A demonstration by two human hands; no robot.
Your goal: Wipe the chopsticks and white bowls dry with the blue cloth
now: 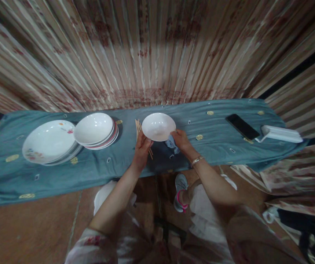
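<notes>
A white bowl is held between my two hands, above the middle of the cloth-covered table. My left hand grips its lower left rim, thumb by the edge. At the lower right rim my right hand is closed on the bowl, and a bluish cloth hangs beneath its fingers. Whether the cloth is gripped too is partly hidden. Several wooden chopsticks lie on the table behind my left hand, which covers their middle.
To the left stand a stack of white bowls and a stack of flower-patterned plates. A black phone and a white object lie at the right. The teal tablecloth reaches the near edge; a pleated curtain hangs behind.
</notes>
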